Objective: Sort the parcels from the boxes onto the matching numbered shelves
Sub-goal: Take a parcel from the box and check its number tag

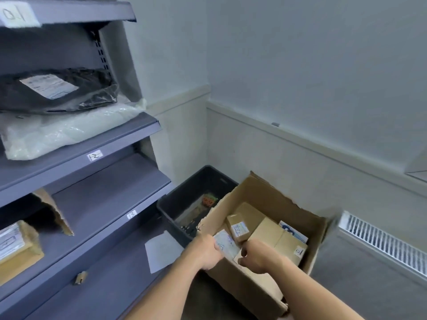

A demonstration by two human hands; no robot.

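Note:
An open cardboard box (272,197) stands on the floor with several brown parcels inside, one small labelled parcel (238,227) upright near its left wall. Both hands reach into the box. My left hand (208,250) and my right hand (256,256) grip a small parcel with a white label (225,243) from either side, over the box's near left corner. The grey shelving (92,144) rises at the left, with paper tags reading 12 (94,155) and 13 (132,214) on its shelf edges.
A dark plastic bin (184,195) stands between shelving and box. A black bag (57,91) and a clear bag (69,130) lie on the shelf tagged 12; a brown box (18,248) sits below. A radiator grille (381,241) lines the right wall. White paper (161,250) lies on the low shelf.

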